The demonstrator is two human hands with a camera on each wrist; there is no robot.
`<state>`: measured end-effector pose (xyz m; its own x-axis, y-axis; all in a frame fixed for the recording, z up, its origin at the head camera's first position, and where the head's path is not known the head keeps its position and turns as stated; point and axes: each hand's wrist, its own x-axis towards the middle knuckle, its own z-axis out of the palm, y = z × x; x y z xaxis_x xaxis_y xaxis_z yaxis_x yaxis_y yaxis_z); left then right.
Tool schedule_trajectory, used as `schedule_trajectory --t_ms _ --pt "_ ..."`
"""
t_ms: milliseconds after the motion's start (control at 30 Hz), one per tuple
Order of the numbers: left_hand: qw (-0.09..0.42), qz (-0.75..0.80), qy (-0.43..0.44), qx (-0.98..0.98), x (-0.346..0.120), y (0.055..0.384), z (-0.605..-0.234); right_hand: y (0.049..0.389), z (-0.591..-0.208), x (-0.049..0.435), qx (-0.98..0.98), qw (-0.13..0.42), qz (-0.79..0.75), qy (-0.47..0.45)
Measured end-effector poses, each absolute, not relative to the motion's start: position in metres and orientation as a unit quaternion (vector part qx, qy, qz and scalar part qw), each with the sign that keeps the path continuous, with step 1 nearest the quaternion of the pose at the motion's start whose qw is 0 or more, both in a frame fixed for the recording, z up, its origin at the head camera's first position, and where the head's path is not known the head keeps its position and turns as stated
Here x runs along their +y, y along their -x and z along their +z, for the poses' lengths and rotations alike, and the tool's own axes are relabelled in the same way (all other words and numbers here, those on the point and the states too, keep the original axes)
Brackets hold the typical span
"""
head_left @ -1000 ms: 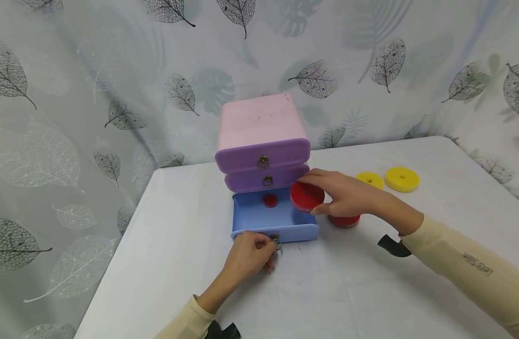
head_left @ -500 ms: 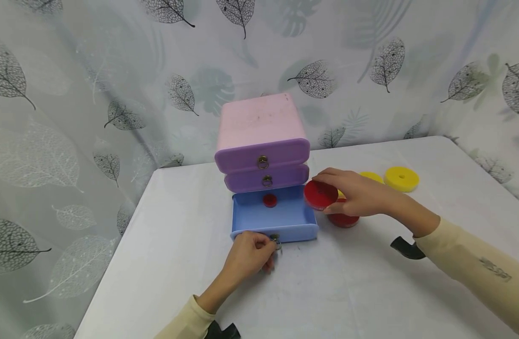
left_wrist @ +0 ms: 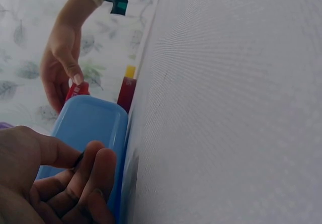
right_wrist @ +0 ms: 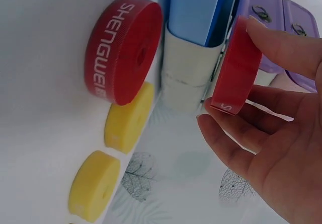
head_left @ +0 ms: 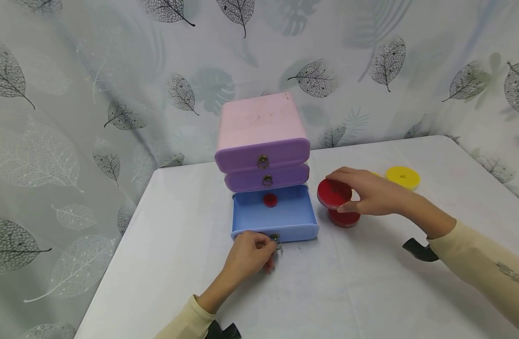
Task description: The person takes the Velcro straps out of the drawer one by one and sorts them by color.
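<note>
2-handed, and pinching on both sides. With the right hand (head_left: 371, 190), grips a flat, round roll of red tape (head_left: 333, 192) by its rim, thumb at the near edge and fingers at the far one; holds it raised off the table, outside and just to the right of the drawers. With the left hand (head_left: 251, 252), pinches a small dark metal ring pull (head_left: 278, 242) on the front of a rectangular light-blue plastic drawer (head_left: 251, 219). Pulled well out at the bottom of the stack, contains 1 small, round red disc (head_left: 270, 200), lying toward the back.

Above that, rises to a second purple plastic drawer (head_left: 244, 182) and then a wide purple plastic drawer (head_left: 238, 160) under a pale-pink plastic casing (head_left: 259, 113); cannot see into either of these 2. Around the blue one, shows a cream plastic casing (right_wrist: 183, 58) from the right wrist.

Farther right, lying flat on a white cloth-covered table (head_left: 158, 282): 1 lettered red roll (right_wrist: 123, 50), partly hidden beneath the held one in the head view, then 2 round yellow rolls (right_wrist: 95, 186) near each other. Behind everything, hung with a pale, leaf-printed curtain (head_left: 251, 56).
</note>
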<state>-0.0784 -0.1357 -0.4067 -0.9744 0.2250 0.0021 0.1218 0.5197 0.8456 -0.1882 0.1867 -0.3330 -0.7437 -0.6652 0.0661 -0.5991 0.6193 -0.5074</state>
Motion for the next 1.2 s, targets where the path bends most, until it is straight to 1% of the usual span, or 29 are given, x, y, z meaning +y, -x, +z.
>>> schedule_trajectory --t_ms 400,767,1033,1200 --pt "0.054 0.477 -0.097 0.872 -0.136 0.078 -0.407 0.191 -0.34 0.204 0.903 0.07 -0.267 0.329" --pt "0.056 0.484 -0.102 0.867 -0.137 0.079 -0.408 0.19 -0.344 0.222 0.91 0.063 -0.268 0.31" --pt "0.053 0.482 -0.104 0.869 -0.137 0.079 -0.408 0.185 -0.348 0.238 0.91 0.043 -0.267 0.315" --pt "0.055 0.481 -0.106 0.869 -0.136 0.078 -0.407 0.185 -0.354 0.248 0.912 0.043 -0.27 0.306"
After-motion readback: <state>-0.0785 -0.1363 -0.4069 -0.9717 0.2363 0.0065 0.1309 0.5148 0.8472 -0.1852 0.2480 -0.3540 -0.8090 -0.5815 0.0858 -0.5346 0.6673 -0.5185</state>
